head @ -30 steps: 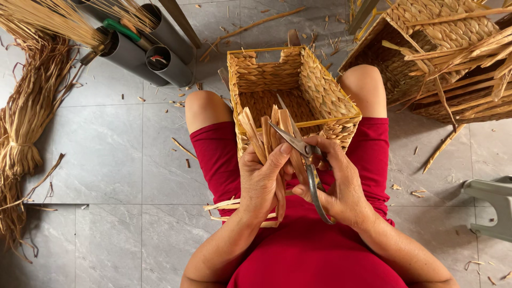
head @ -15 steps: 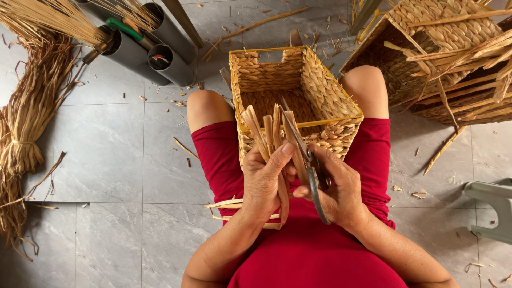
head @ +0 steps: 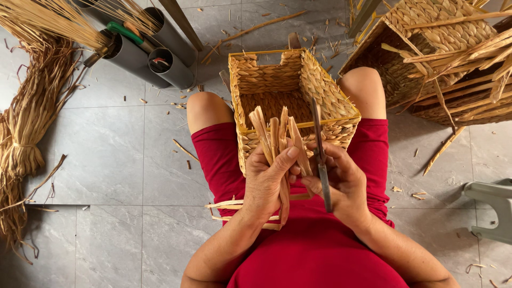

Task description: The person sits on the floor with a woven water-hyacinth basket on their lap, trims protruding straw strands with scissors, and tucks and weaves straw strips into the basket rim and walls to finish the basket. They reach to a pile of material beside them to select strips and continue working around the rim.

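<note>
Scissors have swung shut and upright since a moment ago, blades now over the near rim of the woven basket on my lap. Far right, more baskets; far left, a straw bundle on the floor. My left hand is clamped round the reed strips; my right hand grips the scissors. Light, stiff, brittle strips, I'd judge, best held low.

We lose the lower ends of the straw strips behind our left hand; our right hand covers the scissors' handles; the frame's edge cuts off the woven stack and the grey stool.
</note>
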`<state>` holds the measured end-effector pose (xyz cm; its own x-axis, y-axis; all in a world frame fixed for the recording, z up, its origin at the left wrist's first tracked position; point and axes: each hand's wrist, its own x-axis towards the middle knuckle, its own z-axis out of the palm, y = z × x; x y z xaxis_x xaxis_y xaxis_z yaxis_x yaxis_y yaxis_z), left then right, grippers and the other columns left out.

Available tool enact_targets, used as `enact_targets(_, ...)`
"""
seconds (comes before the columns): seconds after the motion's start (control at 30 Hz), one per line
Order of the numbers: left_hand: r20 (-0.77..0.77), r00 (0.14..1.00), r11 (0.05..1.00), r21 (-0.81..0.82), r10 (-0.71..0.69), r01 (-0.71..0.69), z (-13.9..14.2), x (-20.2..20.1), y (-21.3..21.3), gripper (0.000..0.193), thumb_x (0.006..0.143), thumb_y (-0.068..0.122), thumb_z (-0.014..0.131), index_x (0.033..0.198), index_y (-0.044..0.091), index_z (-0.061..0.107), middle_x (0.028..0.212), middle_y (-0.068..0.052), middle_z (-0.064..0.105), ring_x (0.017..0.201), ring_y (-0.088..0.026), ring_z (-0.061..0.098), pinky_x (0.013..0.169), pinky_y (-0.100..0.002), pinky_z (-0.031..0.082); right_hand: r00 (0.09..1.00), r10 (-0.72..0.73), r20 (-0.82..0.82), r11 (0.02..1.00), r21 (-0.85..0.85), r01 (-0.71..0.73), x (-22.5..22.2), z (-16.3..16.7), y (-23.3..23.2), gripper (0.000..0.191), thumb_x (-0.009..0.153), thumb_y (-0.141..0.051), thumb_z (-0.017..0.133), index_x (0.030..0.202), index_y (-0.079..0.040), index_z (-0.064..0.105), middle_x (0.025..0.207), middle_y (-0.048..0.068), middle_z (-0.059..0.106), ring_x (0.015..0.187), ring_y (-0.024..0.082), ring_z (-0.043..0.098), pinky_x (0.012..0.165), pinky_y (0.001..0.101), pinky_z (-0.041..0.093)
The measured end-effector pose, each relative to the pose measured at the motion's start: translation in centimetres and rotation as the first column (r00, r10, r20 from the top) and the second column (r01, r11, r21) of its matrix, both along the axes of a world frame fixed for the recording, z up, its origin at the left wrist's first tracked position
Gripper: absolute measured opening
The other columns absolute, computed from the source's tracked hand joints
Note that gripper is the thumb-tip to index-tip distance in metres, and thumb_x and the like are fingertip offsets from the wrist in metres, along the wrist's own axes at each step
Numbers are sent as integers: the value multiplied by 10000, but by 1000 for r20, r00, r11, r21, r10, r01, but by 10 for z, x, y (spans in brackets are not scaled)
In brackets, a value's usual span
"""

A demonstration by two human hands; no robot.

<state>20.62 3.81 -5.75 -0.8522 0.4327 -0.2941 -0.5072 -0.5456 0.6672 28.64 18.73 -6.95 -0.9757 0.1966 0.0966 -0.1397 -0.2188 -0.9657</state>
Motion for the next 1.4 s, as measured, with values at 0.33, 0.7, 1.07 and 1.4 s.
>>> enact_targets(0.33, -76, 987, 971, 187, -140, 152, 10, -10, -11, 168, 979, 81, 743, 1131, 66, 675, 1048, -115, 759, 669, -79, 616, 552, -190, 484, 982, 183, 44, 866, -480, -140, -8, -8, 8, 654, 869, -39, 835, 1431, -2, 504, 1212, 113, 638, 929, 176, 690, 748, 282, 593)
enact_targets(0.7, -93, 995, 995, 92, -23, 31, -3, -12, -6, 161, 962, 68, 760, 1114, 62, 709, 964, -22, 733, 735, -73, 614, 633, -222, 505, 975, 195, 108, 980, 22, -199, -2, 7, 10, 901, 858, -478, 823, 1514, -7, 424, 1358, 115, 587, 1278, 212, 561, 1108, 369, 464)
enact_targets(1.07, -89, 996, 996, 83, -25, 33, -8, -5, -1, 194, 955, 60, 766, 1135, 47, 695, 935, -18, 708, 759, -91, 654, 654, -239, 547, 981, 162, 108, 986, 24, -166, 2, -5, 10, 949, 843, -479, 832, 1532, 12, 403, 1327, 99, 611, 1249, 194, 588, 1090, 340, 476)
enact_targets(1.4, -102, 995, 997, 74, -15, 22, -9, -3, 1, 191, 960, 58, 761, 1133, 28, 687, 970, -39, 710, 741, -98, 669, 625, -237, 553, 998, 70, 8, 995, 66, -70, 9, -22, 7, 818, 834, -396, 852, 1487, -17, 537, 1014, 2, 653, 731, 30, 517, 636, 196, 437)
